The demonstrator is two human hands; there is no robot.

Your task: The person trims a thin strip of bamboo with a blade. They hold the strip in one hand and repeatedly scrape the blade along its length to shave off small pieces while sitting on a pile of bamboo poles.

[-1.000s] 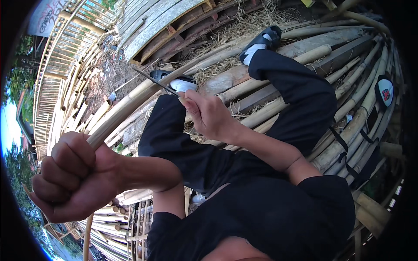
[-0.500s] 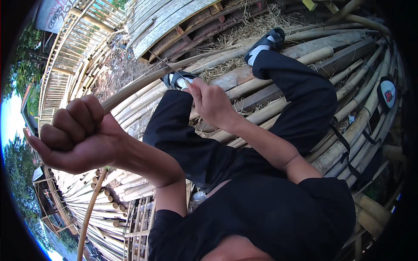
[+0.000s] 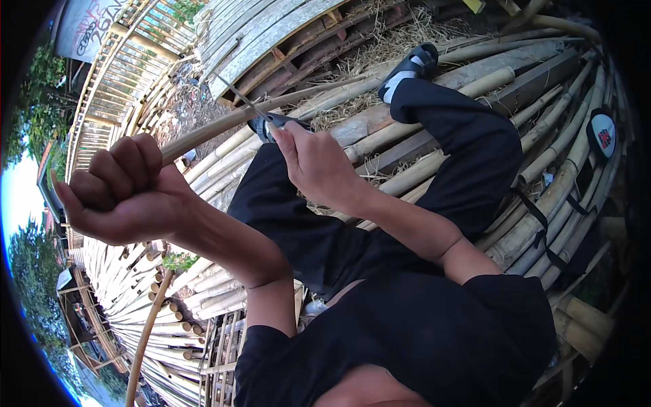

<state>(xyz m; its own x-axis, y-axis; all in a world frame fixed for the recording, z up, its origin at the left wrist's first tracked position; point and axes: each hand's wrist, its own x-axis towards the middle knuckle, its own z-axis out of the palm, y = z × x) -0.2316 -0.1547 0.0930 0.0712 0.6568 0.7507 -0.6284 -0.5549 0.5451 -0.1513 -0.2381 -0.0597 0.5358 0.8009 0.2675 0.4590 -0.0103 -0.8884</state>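
Note:
My left hand is raised at the left, its fingers wrapped round a long bamboo strip. From that fist the strip slants away to the upper right, past my left foot. My right hand is closed round a knife, the handle mostly hidden in the fist. The knife's thin blade points up and left and crosses the strip. Whether the edge bites into the bamboo is too small to tell. My legs are spread in dark trousers, with sandals on my feet.
Bamboo poles lie beneath and around my legs. A wooden plank platform stands ahead, with dry straw beside it. A bamboo fence rises at the far left. One curved pole stands near my left elbow. A strapped dark bag lies right.
My right hand and the knife have shifted a little left along the bamboo strip, toward my left hand. The left fist has moved slightly up and right, still gripping the strip.

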